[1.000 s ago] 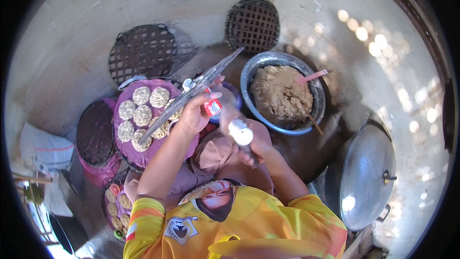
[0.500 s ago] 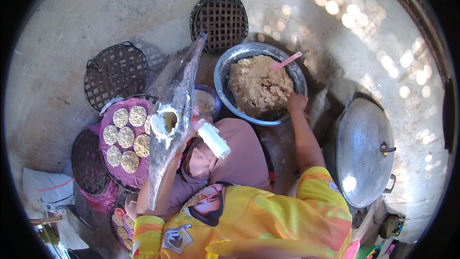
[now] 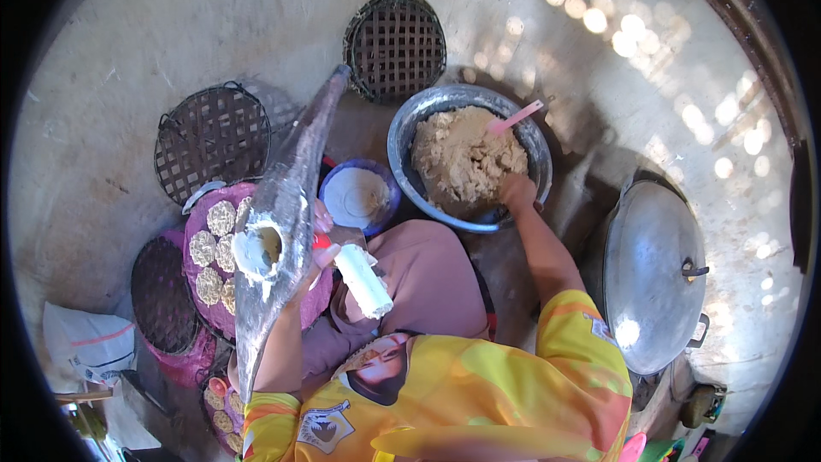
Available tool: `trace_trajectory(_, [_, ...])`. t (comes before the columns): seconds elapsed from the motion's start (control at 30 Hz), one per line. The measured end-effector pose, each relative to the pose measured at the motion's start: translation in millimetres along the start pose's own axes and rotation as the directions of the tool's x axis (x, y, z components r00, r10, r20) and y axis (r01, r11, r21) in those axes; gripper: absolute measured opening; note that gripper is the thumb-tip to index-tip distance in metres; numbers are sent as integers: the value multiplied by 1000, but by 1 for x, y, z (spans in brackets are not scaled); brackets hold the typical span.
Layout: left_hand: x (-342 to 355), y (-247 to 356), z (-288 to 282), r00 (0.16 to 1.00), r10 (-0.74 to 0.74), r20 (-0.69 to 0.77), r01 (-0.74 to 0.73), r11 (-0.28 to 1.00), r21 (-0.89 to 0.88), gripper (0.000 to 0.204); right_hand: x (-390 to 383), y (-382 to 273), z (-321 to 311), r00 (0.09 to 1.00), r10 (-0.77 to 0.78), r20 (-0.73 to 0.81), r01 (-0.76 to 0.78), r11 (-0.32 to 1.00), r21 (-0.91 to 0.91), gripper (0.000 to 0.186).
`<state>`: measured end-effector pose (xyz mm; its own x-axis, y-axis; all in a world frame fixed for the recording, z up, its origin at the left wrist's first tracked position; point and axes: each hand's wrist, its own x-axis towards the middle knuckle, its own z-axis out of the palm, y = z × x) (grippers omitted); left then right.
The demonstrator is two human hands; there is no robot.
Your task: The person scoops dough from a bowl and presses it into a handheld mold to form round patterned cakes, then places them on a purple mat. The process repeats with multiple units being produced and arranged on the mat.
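My left hand [image 3: 322, 241] is partly hidden by a long grey wooden beam [image 3: 295, 162] that slants past it. Its fingers are closed near a red part joined to a white, paste-smeared cylinder [image 3: 363, 281]. Midway along the beam is a round hole [image 3: 259, 251], its rim coated with pale paste. My right hand [image 3: 516, 193] is closed at the near right side of a big lump of beige dough [image 3: 466, 150], fingertips hidden in it. The dough lies in a wide metal basin [image 3: 402, 120], with a pink-handled tool [image 3: 517, 115] stuck in it.
Left of the beam, a purple cloth-covered tray [image 3: 198, 222] bears several round noodle-like cakes. A blue bowl [image 3: 389, 205] with pale contents stands behind my lap. Woven trays [image 3: 212, 137] lean by the wall. A large lidded metal pot [image 3: 654, 274] stands at right.
My right hand has moved from the basin's right rim inward onto the dough. The beam and white cylinder have shifted left with my left hand, uncovering the blue bowl.
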<state>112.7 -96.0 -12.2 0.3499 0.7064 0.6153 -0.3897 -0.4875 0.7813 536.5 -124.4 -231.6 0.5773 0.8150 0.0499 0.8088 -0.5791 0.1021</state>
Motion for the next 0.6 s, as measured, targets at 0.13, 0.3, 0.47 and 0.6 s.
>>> trace_trajectory(0.13, [10, 9, -2, 1000, -14, 7, 13, 996, 83, 38, -21, 2, -35, 988, 97, 121, -114, 982, 149, 28])
trace_trajectory(0.3, [39, 22, -22, 980, -172, -102, 183, 978, 103, 40, -71, 1, -106, 991, 125, -41, -83, 841, 535, 27])
trace_trajectory(0.47, [62, 9, -10, 753, -648, -114, 587, 740, -329, 27, -111, -52, -180, 870, 31, -491, 453, 338, 825, 30])
trace_trajectory(0.6, [53, 6, 13, 984, -146, 103, 43, 755, 654, 23, -126, -131, -213, 644, 114, -757, 742, 150, 654, 35])
